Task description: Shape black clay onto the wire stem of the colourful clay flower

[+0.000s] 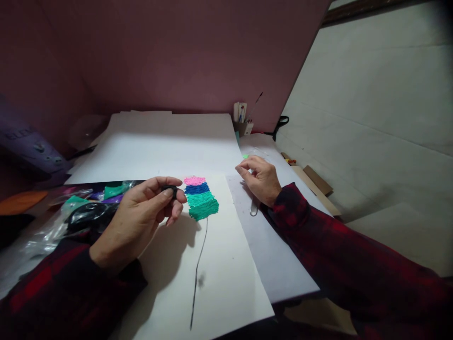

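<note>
the black lump (174,191) was in the left hand (139,208), gripped between the thumb and the bent fingers, above the white sheet (230,264). from this hand, the coloured patch (204,204) lay just to the right, so the left hand was the nearer one. the right hand (261,182) was farther, on the other side of the patch, beyond the edge of the sheet. its fingers were curled and the thumb was brought near the forefinger; whether something small was between them, one cannot tell.

the patch had its long axis running away from the person: pink at the far end, then blue, then two greens at the near end. from this near end a thin black line (197,274) went down the sheet towards the person, slightly slanted, with a grey smudge (201,279) beside it. a clear looped object (253,209) lay on the counter (286,269), near the right wrist.

about the containers: at the back, by the wall, a small holder (240,128) contained some white, pen-like things, and a thin dark stick rose from it. at the left, clear plastic bags (44,238) seemed to hold green, purple and black material, but the exact contents were hard to distinguish.
</note>
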A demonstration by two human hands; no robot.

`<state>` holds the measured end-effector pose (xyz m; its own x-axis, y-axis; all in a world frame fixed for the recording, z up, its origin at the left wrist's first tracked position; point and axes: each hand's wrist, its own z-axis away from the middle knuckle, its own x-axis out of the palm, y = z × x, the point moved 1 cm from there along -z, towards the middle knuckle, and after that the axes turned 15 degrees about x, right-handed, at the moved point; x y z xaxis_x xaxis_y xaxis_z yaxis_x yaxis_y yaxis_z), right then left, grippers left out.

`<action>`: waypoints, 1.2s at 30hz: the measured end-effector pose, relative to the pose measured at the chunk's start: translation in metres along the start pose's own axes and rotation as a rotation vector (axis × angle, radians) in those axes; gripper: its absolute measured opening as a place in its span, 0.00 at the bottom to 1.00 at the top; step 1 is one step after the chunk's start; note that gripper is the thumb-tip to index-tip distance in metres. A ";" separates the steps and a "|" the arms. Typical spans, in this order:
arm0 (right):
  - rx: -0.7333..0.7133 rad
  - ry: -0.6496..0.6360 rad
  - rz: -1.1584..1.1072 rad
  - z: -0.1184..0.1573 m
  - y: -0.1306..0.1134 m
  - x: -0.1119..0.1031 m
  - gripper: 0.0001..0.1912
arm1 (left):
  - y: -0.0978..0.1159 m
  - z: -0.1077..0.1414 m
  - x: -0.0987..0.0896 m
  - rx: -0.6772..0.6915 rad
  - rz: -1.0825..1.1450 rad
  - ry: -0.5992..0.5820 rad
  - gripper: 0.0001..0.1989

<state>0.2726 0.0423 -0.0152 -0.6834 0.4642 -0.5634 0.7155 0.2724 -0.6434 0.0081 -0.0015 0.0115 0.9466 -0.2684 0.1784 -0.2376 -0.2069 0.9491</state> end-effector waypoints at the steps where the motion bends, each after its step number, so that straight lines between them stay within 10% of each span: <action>1: 0.002 -0.001 -0.001 0.000 0.000 0.000 0.08 | 0.000 0.000 0.001 -0.003 0.004 0.000 0.08; 36: -0.014 -0.007 0.000 0.000 0.000 -0.001 0.08 | 0.005 -0.002 0.006 -0.224 0.213 -0.075 0.13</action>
<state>0.2729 0.0423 -0.0145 -0.6841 0.4582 -0.5675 0.7176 0.2838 -0.6360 0.0128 -0.0022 0.0182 0.8601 -0.3540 0.3674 -0.3669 0.0712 0.9275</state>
